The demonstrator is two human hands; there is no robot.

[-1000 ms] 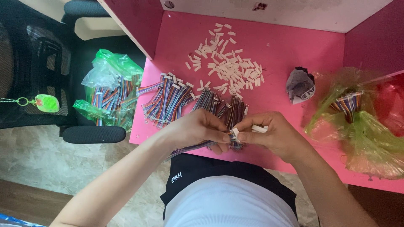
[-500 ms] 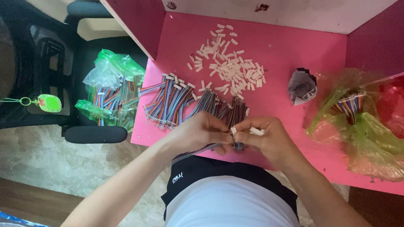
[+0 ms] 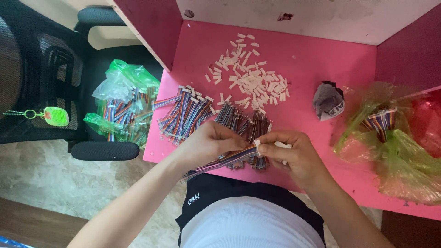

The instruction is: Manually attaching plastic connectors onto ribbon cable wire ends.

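My left hand [image 3: 209,144] pinches a flat multicoloured ribbon cable [image 3: 229,159] that trails down-left past the front edge of the pink table [image 3: 321,59]. My right hand [image 3: 291,154] holds the cable's right end, where a small white plastic connector [image 3: 257,146] sits at my fingertips; another white piece pokes out of the same hand. Just behind my hands lies a heap of dark-tipped ribbon cables [image 3: 243,124]. Left of it rests a pile of cables with white connectors fitted [image 3: 183,115]. A scatter of loose white connectors [image 3: 250,80] lies farther back.
A crumpled grey bag [image 3: 328,101] lies to the right. Green plastic bags with cables [image 3: 390,142] fill the table's right side. More green bags of cables [image 3: 121,105] rest on a black chair [image 3: 64,87] to the left, where a green keychain [image 3: 50,115] hangs. Dark red partitions [image 3: 151,23] flank the table.
My hands have shifted slightly and spread apart along the cable. The ribbon cable now shows stretched out between them, with the white connector at its right end.
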